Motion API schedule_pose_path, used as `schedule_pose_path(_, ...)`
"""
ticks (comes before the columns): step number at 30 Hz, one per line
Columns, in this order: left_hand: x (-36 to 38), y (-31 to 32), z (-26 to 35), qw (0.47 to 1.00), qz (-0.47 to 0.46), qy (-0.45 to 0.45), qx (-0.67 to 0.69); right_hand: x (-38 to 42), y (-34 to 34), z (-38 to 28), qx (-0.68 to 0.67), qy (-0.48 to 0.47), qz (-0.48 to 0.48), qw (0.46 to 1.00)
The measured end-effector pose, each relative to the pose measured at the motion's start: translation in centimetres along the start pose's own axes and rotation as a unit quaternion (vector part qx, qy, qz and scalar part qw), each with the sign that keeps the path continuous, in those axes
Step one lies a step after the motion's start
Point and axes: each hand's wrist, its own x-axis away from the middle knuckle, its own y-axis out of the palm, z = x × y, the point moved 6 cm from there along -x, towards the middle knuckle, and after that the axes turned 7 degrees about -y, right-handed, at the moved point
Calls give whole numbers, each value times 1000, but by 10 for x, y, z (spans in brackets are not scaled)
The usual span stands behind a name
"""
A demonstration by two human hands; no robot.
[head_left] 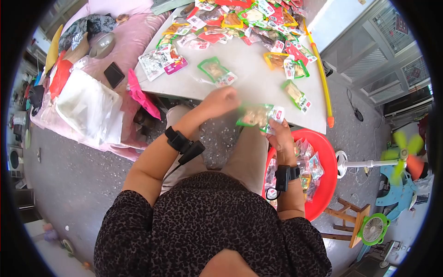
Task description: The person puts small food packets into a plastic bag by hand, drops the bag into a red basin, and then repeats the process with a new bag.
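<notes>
My right hand (pixel 280 135) is closed on one end of a clear food packet with green edges (pixel 257 115), held above my lap by the table's front edge. Left of the packet is my left hand (pixel 220 101), fingers curled and slightly blurred; whether anything is pinched in them is hidden. On the white table (pixel 180 85), just beyond that hand, lies another green-edged packet (pixel 216 72). A third green packet (pixel 296 95) rests near the right front corner.
Many colourful packets (pixel 240 21) are heaped at the table's back. A red basin (pixel 326 161) holding packets stands right of my legs. A yellow pole (pixel 321 76) runs along the table's right edge. At left is a pink-covered surface (pixel 134 27); a green-bladed fan (pixel 402 152) stands right.
</notes>
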Motion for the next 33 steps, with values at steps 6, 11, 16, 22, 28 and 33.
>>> schedule_pose_path(6, -8, -9, -7, 921, 188, 26, -339, -21, -6, 1, -49, -52, 119, 990)
schedule_pose_path(11, -15, -6, -18, 936, 206, 23, -283, -29, 6, 2, -46, -37, 126, 990)
schedule_pose_path(16, -15, -13, -12, 941, 219, 45, -256, -41, 18, 4, -66, -42, 110, 991)
schedule_pose_path(22, -15, -13, -2, 947, 237, 66, -207, -43, 41, -6, -60, -70, 120, 988)
schedule_pose_path(28, -23, -10, -22, 983, 135, -41, -115, -45, 28, -12, -75, -144, 141, 977)
schedule_pose_path(33, -28, -2, -27, 981, 114, -57, -146, -45, 22, -13, -78, -160, 151, 972)
